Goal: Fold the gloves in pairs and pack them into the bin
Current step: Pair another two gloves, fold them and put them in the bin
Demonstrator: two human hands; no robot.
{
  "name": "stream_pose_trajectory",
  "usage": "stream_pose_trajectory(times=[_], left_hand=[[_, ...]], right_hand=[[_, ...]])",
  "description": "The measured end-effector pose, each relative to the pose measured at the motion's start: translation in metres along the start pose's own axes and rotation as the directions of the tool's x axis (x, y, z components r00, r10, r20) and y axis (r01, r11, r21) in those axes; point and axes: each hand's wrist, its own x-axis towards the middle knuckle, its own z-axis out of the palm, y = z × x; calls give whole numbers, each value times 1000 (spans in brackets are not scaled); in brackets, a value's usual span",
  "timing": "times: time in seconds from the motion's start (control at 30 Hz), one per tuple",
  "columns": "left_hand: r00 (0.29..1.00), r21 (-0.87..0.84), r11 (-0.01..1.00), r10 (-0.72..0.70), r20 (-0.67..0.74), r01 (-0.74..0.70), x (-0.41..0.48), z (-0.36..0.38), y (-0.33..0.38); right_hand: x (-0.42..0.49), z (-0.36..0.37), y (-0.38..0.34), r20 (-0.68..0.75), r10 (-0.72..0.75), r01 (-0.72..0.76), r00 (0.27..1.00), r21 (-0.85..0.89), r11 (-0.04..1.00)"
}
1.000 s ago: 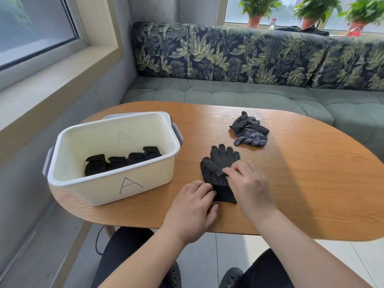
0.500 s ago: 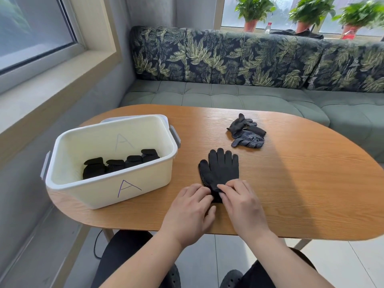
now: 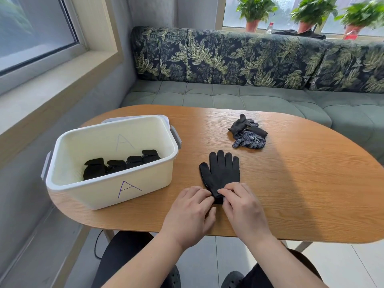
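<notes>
Inside bin (image 3: 149, 181): folded glove bundles (image 3: 121, 164); left hand (image 3: 189, 210), right hand (image 3: 244, 206) pinch flat gloves (image 3: 222, 173)

Leaf-print sofa (image 3: 249, 57) (green seat), sunlit windowsill plants (image 3: 255, 9)

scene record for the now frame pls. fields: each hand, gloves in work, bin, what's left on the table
left hand: fingers curled at the cuff of the flat gloves, grip hidden
right hand: pinches the same cuff
flat gloves: black, spread on the table, unfolded, tips pointing away
bin: white, marked A, left on the table, open
in bin: four black folded bundles in a row
loose gloves: crumpled heap, farther back, apart from the flat ones
</notes>
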Motion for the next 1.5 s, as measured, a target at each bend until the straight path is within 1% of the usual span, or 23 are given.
stream_pose_trajectory(times=[0.23,0.37,0.67,0.73,0.8,0.87,0.93,1.0,1.03,1.1,1.17,1.23,1.33,1.37,1.47,1.5], left_hand=[[1000,-31,999,-20,10,20,-1,-2,1],[1000,-38,999,-11,-8,11,-1,-2,0],[997,-109,991,-76,17,78,0,-7,2],[998,-83,995,-56,22,57,0,-5,1],[999,-74,996,-42,18,43,-1,-2,-1],[999,-78,996,-36,12,37,-1,-1,-1],[1000,-71,997,-31,7,31,-1,0,-1],[1000,-59,998,-22,2,22,-2,0,-1],[1000,-54,998,-20,3,20,-1,-1,-2],[1000,-46,999,-22,5,22,0,-1,-1],[1000,-48,999,-21,7,22,0,-1,0],[999,-55,998,-30,17,31,1,-2,0],[998,-56,997,-49,36,51,2,-3,-1],[998,-58,997,-54,39,56,2,-3,-1],[996,-75,995,-66,55,70,3,-3,-1],[996,-74,995,-68,62,73,3,-3,0]], right_hand=[[1,-1,-1,23,-4,3,1000,40,999],[2,-4,-6,44,-42,39,998,82,996],[3,-9,-10,59,-55,48,997,114,992],[2,-8,-9,47,-30,24,998,129,991],[4,-6,-7,27,50,-53,998,150,987],[10,-5,-2,71,127,-136,989,152,979],[21,-2,4,212,189,-214,959,101,972],[36,0,10,370,257,-285,893,21,958],[45,0,13,423,286,-302,860,-30,953],[61,0,16,477,335,-318,813,-119,941],[75,0,15,476,366,-314,799,-189,931],[82,4,9,472,349,-277,810,-217,936],[84,16,-3,543,313,-213,779,-241,947],[85,19,-6,538,324,-217,778,-254,943],[93,25,-13,455,365,-260,812,-278,925],[96,28,-14,456,370,-259,809,-289,922]])
